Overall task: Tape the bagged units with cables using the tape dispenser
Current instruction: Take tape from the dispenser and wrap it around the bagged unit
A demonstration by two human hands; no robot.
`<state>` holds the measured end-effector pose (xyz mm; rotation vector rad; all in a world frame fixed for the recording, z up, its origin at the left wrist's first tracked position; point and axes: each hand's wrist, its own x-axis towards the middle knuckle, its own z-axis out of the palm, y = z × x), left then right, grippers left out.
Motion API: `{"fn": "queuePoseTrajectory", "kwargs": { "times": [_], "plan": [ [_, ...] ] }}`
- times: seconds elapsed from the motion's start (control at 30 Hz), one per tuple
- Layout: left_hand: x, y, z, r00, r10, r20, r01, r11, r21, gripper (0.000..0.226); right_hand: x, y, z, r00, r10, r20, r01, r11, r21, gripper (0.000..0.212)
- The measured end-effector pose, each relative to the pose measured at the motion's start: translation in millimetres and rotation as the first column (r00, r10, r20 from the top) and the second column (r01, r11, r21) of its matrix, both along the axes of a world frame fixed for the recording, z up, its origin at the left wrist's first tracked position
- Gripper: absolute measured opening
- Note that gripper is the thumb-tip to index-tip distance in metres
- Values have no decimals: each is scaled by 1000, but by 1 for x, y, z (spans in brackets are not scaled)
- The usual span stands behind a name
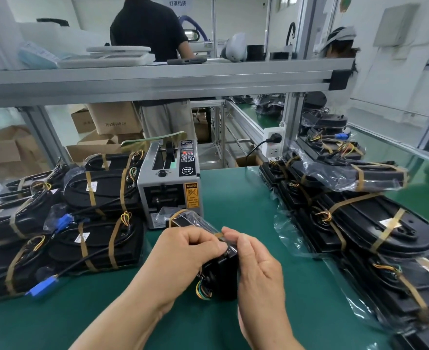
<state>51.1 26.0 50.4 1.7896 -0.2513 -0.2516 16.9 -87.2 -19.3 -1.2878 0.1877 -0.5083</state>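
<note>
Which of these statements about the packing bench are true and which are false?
1. The left hand and right hand hold one bagged unit. True.
2. The tape dispenser stands right of the hands. False: it stands behind them, slightly left.
3. Taped units lie stacked on both sides of the green mat. True.
4. The held unit bears no tape. False: a brown tape band wraps its far end.
</note>
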Motion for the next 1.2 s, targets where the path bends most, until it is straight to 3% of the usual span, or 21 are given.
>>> {"fn": "queuePoseTrajectory", "kwargs": {
  "times": [0.3, 0.83, 0.97, 1.03, 1.2],
  "plan": [
    [-3, -1, -1, 999, 41, 16, -41, 999, -15, 13, 0, 1, -2, 1000, 16, -4, -16, 999, -39, 31],
    [-8, -3, -17, 966, 136, 218, -176, 969, 175, 12, -3, 1, 1, 1000, 19, -22, -20, 999, -38, 34],
    [-6, -5, -18, 957, 225, 184, -261, 944, 203, 45, -5, 1, 3, 999, 15, -38, -16, 999, -44, 32],
    [-4, -6, -20, 950, 258, 178, -291, 936, 197, 50, -5, 2, 3, 999, 14, -37, -15, 999, -37, 28],
    [2, -2, -26, 946, 254, 200, -286, 945, 157, 28, -5, 3, 4, 998, 53, -16, -53, 999, 9, 29]
  ]
}}
